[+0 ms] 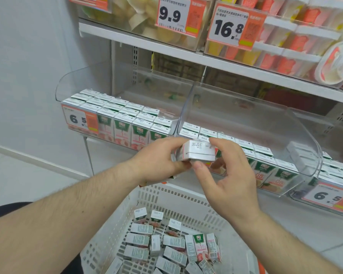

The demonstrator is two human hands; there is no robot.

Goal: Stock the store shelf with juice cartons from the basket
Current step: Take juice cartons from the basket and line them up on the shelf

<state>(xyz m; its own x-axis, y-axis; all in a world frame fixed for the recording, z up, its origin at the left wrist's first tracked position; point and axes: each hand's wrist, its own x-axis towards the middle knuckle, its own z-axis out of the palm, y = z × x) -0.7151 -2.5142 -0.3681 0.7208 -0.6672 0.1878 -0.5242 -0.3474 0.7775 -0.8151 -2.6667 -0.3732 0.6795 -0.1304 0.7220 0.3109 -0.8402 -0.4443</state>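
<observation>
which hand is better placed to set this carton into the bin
Right, probably. The right hand pinches the carton beside the clear bin, while the left hand holds it from farther left.

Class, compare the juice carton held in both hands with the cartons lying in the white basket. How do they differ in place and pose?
The held carton is up at shelf height, while the basket cartons sit low in the white basket. The left hand and right hand both grip the held carton; nothing touches the basket cartons. Its top panel faces the camera; the basket cartons are jumbled, lying and standing. Both look like the same small white cartons.
</observation>
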